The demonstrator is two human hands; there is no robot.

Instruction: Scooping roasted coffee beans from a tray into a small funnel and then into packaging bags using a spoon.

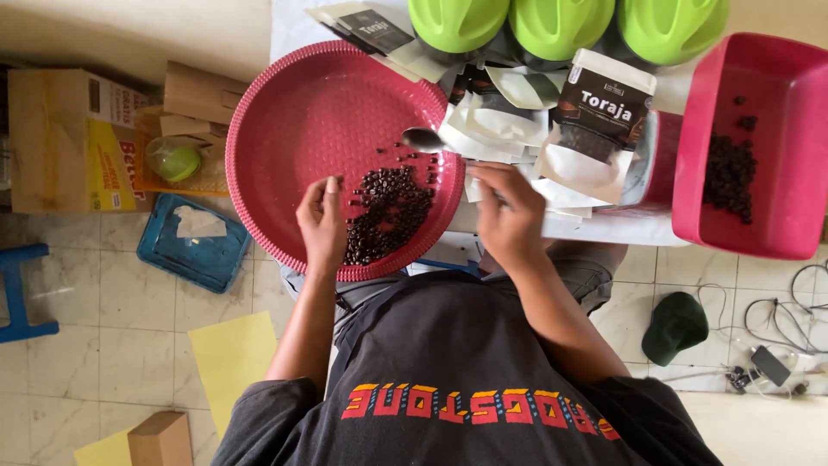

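Dark coffee beans [388, 214] beside left hand [322, 226] fingers, together; right hand [511, 217] fingers clamped on spoon [424, 139]

Dark roasted coffee beans [386, 211] sit heaped in the lower right of a round red woven-pattern tray [297, 121], a few strays scattered above the pile. The tray tilts over the table edge. A metal spoon [424, 139] hovers bowl-first over the tray's right rim, just above the beans.
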